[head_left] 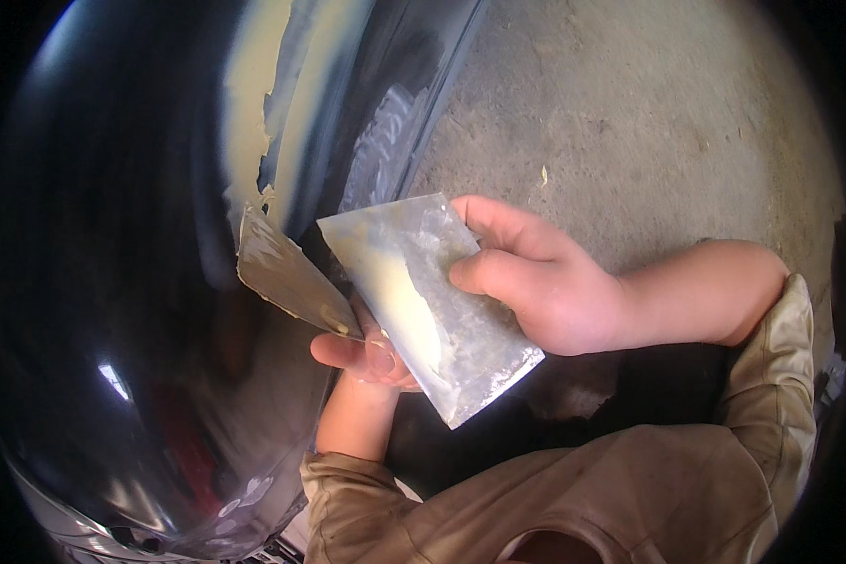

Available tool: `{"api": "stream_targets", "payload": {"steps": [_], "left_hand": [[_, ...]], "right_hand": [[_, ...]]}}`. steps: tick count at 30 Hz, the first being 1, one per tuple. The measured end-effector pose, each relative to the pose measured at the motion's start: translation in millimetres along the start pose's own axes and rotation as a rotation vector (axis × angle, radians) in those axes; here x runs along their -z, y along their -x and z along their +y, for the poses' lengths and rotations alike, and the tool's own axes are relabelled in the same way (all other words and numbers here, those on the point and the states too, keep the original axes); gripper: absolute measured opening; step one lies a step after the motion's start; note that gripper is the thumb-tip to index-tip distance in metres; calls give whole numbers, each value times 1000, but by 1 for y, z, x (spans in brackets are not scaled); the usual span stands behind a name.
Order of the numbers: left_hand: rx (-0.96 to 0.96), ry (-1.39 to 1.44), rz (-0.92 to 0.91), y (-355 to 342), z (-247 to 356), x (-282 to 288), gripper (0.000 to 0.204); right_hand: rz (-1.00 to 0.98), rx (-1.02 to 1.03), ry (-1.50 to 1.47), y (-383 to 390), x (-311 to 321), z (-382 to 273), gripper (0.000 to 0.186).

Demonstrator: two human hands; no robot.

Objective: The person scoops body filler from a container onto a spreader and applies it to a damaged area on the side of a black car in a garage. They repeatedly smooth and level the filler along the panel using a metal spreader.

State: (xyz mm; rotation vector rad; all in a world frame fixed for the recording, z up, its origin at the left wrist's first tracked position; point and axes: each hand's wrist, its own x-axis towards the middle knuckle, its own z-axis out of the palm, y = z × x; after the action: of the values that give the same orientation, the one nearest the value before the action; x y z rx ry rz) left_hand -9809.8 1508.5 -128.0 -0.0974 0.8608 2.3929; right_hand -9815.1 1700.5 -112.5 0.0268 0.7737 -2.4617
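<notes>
In my left hand [371, 355] I hold a thin putty spreader [296, 273], smeared with filler, between thumb and fingers. Its far edge is over or against a pale yellow filler strip [250, 103] on the dark car panel; whether it touches I cannot tell. My right hand [555, 282] grips a flat rectangular mixing plate [451, 282] by its right edge, thumb on top. A smooth mound of pale yellow filler [409, 305] lies on that plate. The plate is tilted and covers part of my left hand's fingers.
The glossy black car body [122, 254] curves along the left side. Dull, scuffed marks [383, 141] show near the panel's right edge. To the right is a rough concrete floor [649, 122] with a small yellow scrap [543, 176] on it.
</notes>
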Motion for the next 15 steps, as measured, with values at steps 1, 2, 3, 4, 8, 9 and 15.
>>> {"api": "stream_targets", "payload": {"steps": [1, 2, 3, 4, 8, 9, 15], "left_hand": [[9, -20, 18, 3, 0, 1, 114], [19, -40, 37, 3, -2, 3, 124], [14, -58, -41, 4, -3, 5, 129], [-9, -86, -80, 4, -3, 8, 120], [-127, -44, -313, -2, -4, 17, 61], [-137, 96, -506, -4, -3, 19, 56], [-149, 140, -496, -10, 2, 20, 49]], "right_hand": [[-1, -7, -18, 0, 0, -1, 25], [-8, -30, -20, 0, 0, -1, 25], [-16, -52, -21, 0, 0, -2, 25], [-24, -74, -22, 1, 0, -2, 26], [-5, -90, -5, 1, 0, -6, 26], [40, -80, 13, 1, 0, -7, 27], [12, -5, -31, 4, -2, 0, 29]]}}
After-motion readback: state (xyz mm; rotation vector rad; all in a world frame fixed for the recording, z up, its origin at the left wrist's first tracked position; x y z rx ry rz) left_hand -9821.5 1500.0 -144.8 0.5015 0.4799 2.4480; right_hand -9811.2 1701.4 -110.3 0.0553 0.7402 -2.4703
